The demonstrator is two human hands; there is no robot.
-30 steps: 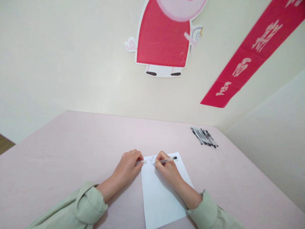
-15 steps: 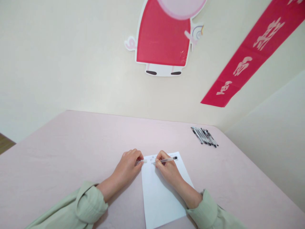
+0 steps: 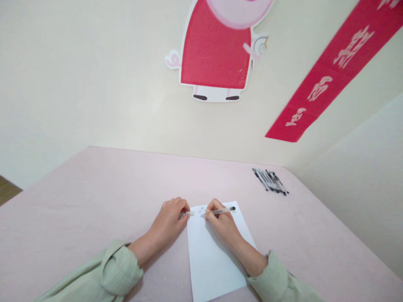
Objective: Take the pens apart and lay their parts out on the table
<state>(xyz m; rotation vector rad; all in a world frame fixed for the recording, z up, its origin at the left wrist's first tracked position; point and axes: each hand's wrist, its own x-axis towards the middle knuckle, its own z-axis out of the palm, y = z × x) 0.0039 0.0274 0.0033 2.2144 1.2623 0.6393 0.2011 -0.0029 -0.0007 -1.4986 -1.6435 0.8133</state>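
A white sheet of paper [image 3: 210, 260] lies on the pink table [image 3: 94, 197] in front of me, with small marks written near its top edge. My right hand [image 3: 220, 222] is closed around a clear pen [image 3: 220, 211], tip down on the paper's top part. Beside the sheet's top left corner rests my left hand [image 3: 168, 222], its fingers curled around a small white pen cap [image 3: 189, 213]. Both arms wear pale green sleeves.
A bundle of several black pens [image 3: 270, 181] lies at the table's far right corner. The table meets a cream wall bearing a cartoon pig cutout [image 3: 217, 54] and a red banner [image 3: 327, 75]. A strip of floor [image 3: 6, 188] shows at far left.
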